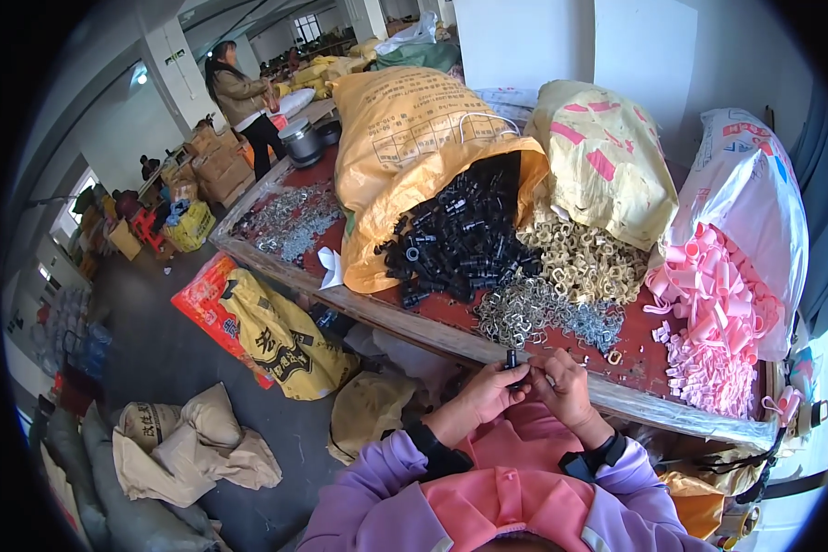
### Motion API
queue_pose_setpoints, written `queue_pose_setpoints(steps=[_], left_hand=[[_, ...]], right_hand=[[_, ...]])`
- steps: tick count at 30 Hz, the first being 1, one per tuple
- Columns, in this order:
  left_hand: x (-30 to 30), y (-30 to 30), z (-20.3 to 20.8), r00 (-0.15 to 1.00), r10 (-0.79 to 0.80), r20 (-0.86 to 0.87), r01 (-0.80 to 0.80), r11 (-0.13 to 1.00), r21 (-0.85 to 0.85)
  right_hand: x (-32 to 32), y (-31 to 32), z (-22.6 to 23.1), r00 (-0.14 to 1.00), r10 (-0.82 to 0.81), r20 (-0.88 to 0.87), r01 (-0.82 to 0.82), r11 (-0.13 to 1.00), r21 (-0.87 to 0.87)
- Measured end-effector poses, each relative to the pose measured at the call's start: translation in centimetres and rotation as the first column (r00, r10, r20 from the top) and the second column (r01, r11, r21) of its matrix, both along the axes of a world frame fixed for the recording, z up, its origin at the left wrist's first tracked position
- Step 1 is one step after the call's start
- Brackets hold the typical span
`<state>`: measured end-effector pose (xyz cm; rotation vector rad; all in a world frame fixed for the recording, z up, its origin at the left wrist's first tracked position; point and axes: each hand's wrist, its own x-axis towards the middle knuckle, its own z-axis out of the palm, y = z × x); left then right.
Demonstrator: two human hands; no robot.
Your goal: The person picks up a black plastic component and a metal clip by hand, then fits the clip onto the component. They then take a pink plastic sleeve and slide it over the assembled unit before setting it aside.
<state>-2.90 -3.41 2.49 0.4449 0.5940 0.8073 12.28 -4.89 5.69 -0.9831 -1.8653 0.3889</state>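
My left hand [486,394] grips a small black plastic tube-shaped part [511,358], its top end sticking up past the fingers. Pressed up beside it, my right hand [564,385] has its fingers pinched together, and what they hold is hidden. Both hands are just off the near edge of the red table [442,317]. Beyond them, a heap of similar black plastic parts [465,235] spills from an orange woven sack [414,129]. Closest to my hands on the table lie piles of silver wire clips [515,308] and bluish metal pieces [593,322].
Beige clips [584,262] pour from a cream sack [603,147]; pink plastic parts [708,294] lie by a white sack [750,212]. A grey pot [300,141] stands at the table's far left end. Brown sacks [193,446] lie on the floor. Another person [244,97] stands further back.
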Motion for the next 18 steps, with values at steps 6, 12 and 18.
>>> queue_pose_setpoints(steps=[6, 12, 18], left_hand=[[0.6, 1.0, -0.5, 0.998, -0.057, -0.018, 0.057, 0.998, -0.022], [2.4, 0.3, -1.5, 0.996, -0.094, -0.008, 0.093, 0.993, -0.071], [2.8, 1.0, -1.6, 0.993, -0.119, -0.018, 0.117, 0.989, -0.089]], right_hand=[[0.5, 0.3, -0.6, 0.999, -0.045, 0.01, 0.045, 0.999, 0.012], [2.2, -1.2, -1.3, 0.994, -0.107, 0.038, 0.107, 0.994, 0.002], [3.0, -0.8, -1.8, 0.994, -0.104, 0.028, 0.104, 0.994, 0.017]])
